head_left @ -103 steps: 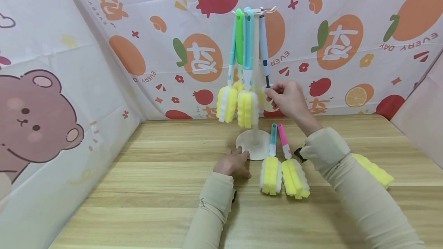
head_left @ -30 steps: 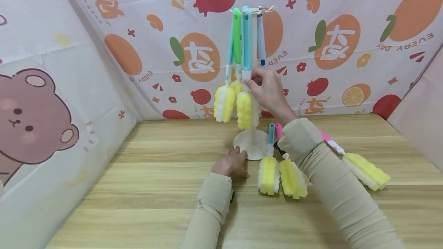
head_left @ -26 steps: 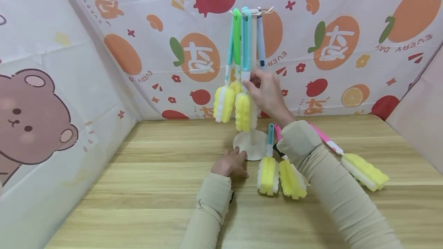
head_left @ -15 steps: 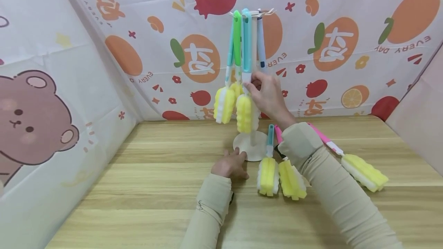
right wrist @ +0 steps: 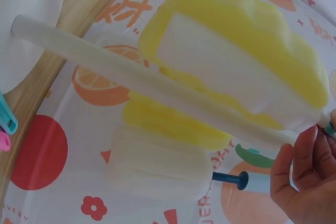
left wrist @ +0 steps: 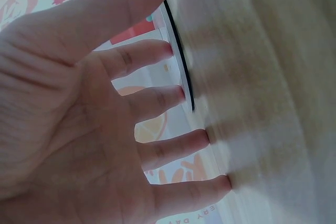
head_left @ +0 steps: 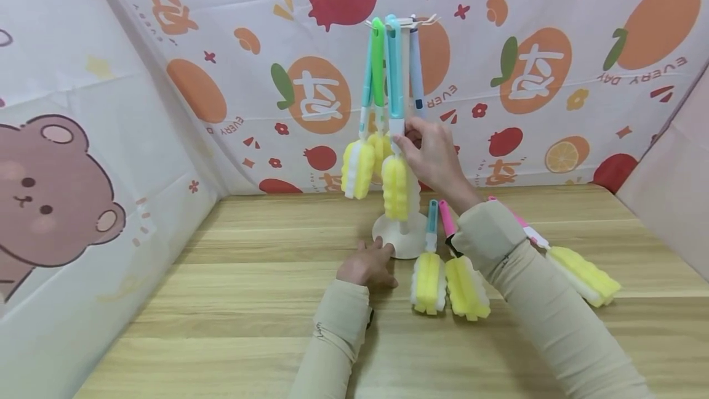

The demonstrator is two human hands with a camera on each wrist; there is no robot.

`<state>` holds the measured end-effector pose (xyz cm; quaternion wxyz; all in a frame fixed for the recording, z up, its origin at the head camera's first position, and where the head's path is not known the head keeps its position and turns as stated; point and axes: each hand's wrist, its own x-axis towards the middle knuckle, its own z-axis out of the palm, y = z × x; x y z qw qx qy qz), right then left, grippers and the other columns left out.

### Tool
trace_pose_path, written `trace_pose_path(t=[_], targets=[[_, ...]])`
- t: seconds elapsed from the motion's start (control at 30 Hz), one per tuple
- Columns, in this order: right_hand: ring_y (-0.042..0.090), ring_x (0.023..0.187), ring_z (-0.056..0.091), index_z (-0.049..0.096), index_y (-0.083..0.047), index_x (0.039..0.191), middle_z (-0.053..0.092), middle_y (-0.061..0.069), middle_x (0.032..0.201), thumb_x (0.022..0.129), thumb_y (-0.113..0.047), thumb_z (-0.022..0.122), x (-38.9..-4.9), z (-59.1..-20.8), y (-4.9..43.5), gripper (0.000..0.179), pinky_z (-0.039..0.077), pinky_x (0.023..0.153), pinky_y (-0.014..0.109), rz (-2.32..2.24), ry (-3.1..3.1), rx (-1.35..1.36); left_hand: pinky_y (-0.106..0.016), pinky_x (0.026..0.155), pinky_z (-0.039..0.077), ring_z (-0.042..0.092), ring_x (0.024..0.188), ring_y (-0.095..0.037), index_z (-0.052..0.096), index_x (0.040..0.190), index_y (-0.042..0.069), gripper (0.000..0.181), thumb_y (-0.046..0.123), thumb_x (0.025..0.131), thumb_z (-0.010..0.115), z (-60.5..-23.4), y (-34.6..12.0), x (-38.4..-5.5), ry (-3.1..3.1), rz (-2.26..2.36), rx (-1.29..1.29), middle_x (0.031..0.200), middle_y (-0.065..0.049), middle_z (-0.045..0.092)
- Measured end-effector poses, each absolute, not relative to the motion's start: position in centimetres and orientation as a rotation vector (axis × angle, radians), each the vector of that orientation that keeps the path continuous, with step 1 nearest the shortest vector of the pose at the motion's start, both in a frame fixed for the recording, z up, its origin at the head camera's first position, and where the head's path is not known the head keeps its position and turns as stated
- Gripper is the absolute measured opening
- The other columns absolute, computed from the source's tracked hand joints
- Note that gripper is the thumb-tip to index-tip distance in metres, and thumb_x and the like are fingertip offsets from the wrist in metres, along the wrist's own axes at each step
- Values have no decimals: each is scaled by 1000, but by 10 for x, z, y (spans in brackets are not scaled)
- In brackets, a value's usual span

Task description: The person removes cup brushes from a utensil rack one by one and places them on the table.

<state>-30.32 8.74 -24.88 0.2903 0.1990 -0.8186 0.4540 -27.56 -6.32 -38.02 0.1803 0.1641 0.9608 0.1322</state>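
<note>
A white stand (head_left: 405,140) with hooks at its top holds several hanging sponge bottle brushes. My right hand (head_left: 432,149) pinches the white neck of a turquoise-handled bottle brush (head_left: 394,66), its yellow-and-white sponge below the fingers. In the right wrist view, that sponge (right wrist: 231,51) lies alongside the stand's pole (right wrist: 105,66). A green-handled brush (head_left: 378,66) and another turquoise-handled brush (head_left: 367,97) hang to its left; a light blue brush (head_left: 416,72) hangs behind, partly hidden. My left hand (head_left: 368,263) has its fingers spread, with fingertips (left wrist: 177,94) at the edge of the stand's round base (head_left: 407,245).
Three more sponge brushes lie on the wooden table (head_left: 232,300), right of the base: a teal-handled one (head_left: 428,282), a pink-handled one (head_left: 467,285) and another pink-handled one (head_left: 584,273), partly behind the right forearm. A fruit-print cloth (head_left: 249,140) hangs behind.
My right hand has moved left from the light blue brush's neck to the turquoise-handled brush, whose sponge has since swung slightly right and lower. The left hand stays at the base.
</note>
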Motion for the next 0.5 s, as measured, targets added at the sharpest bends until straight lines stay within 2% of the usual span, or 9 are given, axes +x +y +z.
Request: trace_pose_path(t=[0.13,0.33,0.5], targets=[[29,81,63,68,9,110,70,21,98,97,-3,67,-301,-248,87,18,57,81,38,1208,-2187,544,-54,102,44,33,137,-40,58,132,10,50,24,89,79,-381,-62,-275,2712,391,463,162,-15,31],[28,76,58,68,8,107,69,20,93,97,-3,66,-296,-247,88,15,50,70,26,1228,-2193,564,-55,101,44,33,137,-40,58,131,10,50,24,89,80,-383,-63,-275,2711,403,464,163,-16,30],[25,77,58,68,7,109,70,18,94,98,-4,66,-291,-246,89,16,49,69,21,1301,-2187,565,-55,101,44,34,136,-40,58,131,10,50,25,89,80,-383,-64,-275,2710,401,468,163,-16,29]])
